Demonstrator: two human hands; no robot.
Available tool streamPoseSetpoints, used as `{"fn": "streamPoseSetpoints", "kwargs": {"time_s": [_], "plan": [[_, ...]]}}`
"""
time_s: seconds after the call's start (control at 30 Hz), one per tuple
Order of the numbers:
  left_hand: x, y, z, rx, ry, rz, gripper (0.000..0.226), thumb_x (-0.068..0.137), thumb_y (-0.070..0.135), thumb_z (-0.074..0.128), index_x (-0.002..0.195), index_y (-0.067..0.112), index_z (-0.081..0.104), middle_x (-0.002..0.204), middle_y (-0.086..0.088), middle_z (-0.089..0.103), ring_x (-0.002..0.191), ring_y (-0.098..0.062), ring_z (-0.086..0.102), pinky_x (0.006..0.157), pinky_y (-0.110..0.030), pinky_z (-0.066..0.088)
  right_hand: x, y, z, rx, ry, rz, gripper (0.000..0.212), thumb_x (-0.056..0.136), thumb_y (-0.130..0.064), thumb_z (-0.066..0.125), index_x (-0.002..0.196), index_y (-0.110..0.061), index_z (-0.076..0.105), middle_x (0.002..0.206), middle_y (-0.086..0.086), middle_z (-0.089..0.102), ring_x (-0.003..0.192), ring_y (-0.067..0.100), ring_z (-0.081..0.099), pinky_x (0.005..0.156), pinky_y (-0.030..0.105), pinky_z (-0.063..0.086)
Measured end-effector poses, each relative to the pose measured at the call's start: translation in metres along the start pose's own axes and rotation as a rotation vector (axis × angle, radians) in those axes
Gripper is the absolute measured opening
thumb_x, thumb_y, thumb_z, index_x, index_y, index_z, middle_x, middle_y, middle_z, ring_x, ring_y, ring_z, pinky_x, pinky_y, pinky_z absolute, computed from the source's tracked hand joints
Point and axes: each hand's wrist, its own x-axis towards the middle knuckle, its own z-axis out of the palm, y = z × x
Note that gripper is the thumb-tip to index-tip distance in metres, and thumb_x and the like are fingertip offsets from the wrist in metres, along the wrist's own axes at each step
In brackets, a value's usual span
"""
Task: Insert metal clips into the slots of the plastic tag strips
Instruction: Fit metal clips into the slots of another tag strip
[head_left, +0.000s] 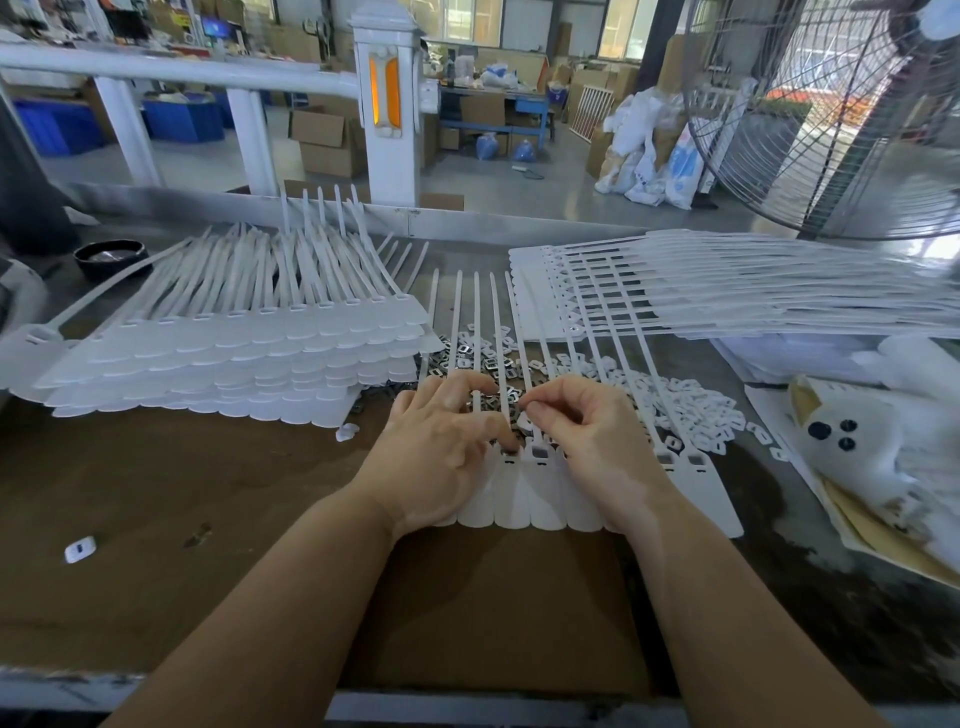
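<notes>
Both hands work one tag strip (524, 499): left hand (441, 447) presses it flat, fingers relaxed; right hand (576, 431) pinches a metal clip (524, 421) above its slot.

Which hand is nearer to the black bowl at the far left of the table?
The left hand. The black bowl lies far up-left of it; the right hand is farther right, beyond the left hand.

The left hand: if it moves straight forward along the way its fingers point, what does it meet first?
Probably the loose metal clips lying among the thin tails of the tag strip just beyond the left hand; depth is hard to judge here.
</notes>
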Motion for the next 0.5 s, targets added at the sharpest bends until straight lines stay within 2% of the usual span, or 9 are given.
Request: {"fn": "streamPoseSetpoints", "kwargs": {"time_s": [0.13,0.37,0.5], "plan": [[-0.0003,0.0005,-0.0008,0.028,0.025,0.028,0.035,0.091,0.014,0.044,0.097,0.041,0.064,0.135,0.012,0.033,0.119,-0.011,0.027,0.095,-0.026,0.012,0.0001,-0.0006,0.0002,-0.01,-0.002,-0.007,0.013,0.088,-0.01,0.062,0.083,-0.02,0.068,0.077,-0.005,0.067,0.069,-0.003,0.059,0.063,0.006,0.044],[-0.0011,0.0019,-0.0001,0.112,0.014,0.078,0.032,0.092,0.017,0.039,0.1,0.043,0.055,0.139,0.007,0.026,0.117,-0.013,0.025,0.091,-0.029,0.013,-0.0001,-0.0016,0.0007,-0.011,-0.005,-0.009,0.014,0.088,-0.007,0.06,0.084,-0.019,0.068,0.082,-0.003,0.068,0.073,-0.003,0.061,0.064,0.005,0.045],[-0.0024,0.0005,0.0001,0.082,0.053,0.047,0.031,0.091,0.02,0.046,0.097,0.045,0.063,0.14,0.013,0.029,0.115,-0.01,0.026,0.091,-0.026,0.013,-0.0004,-0.0013,0.0014,0.0,-0.001,0.005,0.014,0.088,-0.008,0.061,0.083,-0.019,0.068,0.08,-0.001,0.067,0.07,-0.004,0.059,0.059,0.006,0.044]]}}
